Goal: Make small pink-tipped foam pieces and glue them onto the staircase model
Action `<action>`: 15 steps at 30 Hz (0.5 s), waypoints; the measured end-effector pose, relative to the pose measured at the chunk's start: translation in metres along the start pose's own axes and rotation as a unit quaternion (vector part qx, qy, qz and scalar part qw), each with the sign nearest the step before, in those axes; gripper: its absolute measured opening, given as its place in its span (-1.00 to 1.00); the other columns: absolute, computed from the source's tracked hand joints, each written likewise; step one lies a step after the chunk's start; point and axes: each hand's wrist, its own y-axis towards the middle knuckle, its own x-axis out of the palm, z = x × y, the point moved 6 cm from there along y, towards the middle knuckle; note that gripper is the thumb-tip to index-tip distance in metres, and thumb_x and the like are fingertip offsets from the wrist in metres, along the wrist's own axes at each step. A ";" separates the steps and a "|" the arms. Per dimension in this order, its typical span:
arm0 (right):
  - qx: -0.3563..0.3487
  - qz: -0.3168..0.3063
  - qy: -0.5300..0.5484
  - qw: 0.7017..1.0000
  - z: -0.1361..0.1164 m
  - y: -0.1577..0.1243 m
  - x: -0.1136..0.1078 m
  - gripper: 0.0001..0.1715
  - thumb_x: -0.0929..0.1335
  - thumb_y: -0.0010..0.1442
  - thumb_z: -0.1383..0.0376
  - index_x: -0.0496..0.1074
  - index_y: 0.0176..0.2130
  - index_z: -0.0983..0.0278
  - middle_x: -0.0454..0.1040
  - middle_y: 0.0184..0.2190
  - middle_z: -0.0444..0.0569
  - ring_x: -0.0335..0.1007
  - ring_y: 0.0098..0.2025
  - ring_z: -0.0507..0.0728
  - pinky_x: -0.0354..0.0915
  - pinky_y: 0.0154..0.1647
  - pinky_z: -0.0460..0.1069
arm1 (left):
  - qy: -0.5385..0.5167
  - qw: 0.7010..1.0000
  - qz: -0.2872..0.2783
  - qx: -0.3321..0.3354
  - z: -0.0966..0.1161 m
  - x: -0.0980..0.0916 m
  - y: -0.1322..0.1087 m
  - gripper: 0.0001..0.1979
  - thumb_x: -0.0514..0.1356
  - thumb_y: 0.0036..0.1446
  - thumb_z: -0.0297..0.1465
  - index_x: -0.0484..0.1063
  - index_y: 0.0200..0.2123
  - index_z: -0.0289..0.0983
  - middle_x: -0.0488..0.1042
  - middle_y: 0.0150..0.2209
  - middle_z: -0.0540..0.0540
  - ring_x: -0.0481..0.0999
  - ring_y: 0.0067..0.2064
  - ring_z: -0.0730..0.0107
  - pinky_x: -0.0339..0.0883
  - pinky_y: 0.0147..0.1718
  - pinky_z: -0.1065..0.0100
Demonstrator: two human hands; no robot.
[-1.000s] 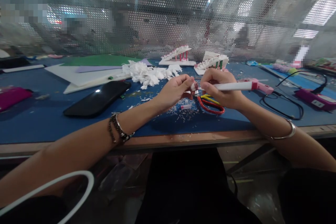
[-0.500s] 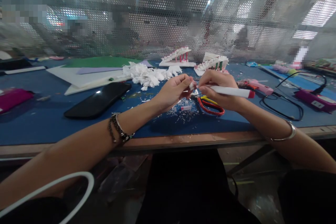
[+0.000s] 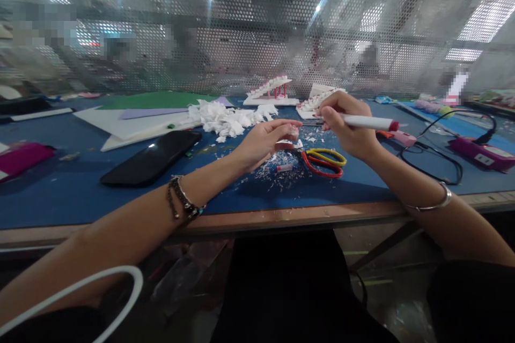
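My right hand (image 3: 349,129) is closed round a white pen-shaped tool (image 3: 368,122) with a red end, held level above the blue table (image 3: 72,182), tip pointing left. My left hand (image 3: 263,143) is lower and to the left, its fingers pinched on a small white and pink piece (image 3: 294,132). A gap shows between the tool tip and that piece. Below the hands lie red and yellow scissors (image 3: 324,162) and a scatter of white shavings (image 3: 277,166) with a small pink bit (image 3: 284,168).
A black phone (image 3: 151,157) lies left of my hands. Behind it are white and green sheets (image 3: 132,115) and a heap of white scraps (image 3: 225,118). Two small white models (image 3: 270,91) stand at the back. A black cable (image 3: 438,161), a pink tool (image 3: 400,136) and a magenta box (image 3: 480,151) lie right.
My right hand has lifted the white tool up and away from the piece. My left hand has dropped a little toward the table, still pinching the piece.
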 end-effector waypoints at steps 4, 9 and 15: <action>-0.033 -0.010 -0.073 0.997 -0.001 0.003 0.001 -0.79 0.25 0.16 0.22 0.29 -0.46 0.27 0.32 -0.53 -0.15 0.21 -0.47 -0.03 0.13 -0.43 -0.08 | 0.116 0.990 -0.035 0.071 0.007 0.002 -0.002 -0.73 0.22 0.00 -0.32 0.38 -0.20 -0.29 0.41 -0.29 -0.08 0.44 -0.25 0.45 0.36 -0.27 0.42; -0.032 -0.070 -0.152 0.985 0.009 0.006 0.003 -0.92 0.27 0.09 0.32 0.32 -0.42 0.28 0.35 -0.42 -0.09 0.22 -0.39 0.00 0.14 -0.36 -0.09 | 0.356 0.895 -0.087 0.255 0.030 0.019 -0.016 -0.78 0.15 0.07 -0.40 0.35 -0.18 -0.32 0.38 -0.27 -0.11 0.40 -0.24 0.43 0.31 -0.19 0.36; -0.023 -0.180 -0.197 0.963 0.025 0.003 0.007 -0.90 0.26 0.11 0.31 0.32 -0.41 0.28 0.34 -0.44 -0.09 0.22 -0.38 0.01 0.12 -0.33 -0.08 | 0.482 0.807 -0.101 0.325 0.035 0.026 -0.022 -0.80 0.10 0.12 -0.40 0.41 -0.18 -0.26 0.38 -0.25 -0.12 0.37 -0.20 0.38 0.26 -0.18 0.33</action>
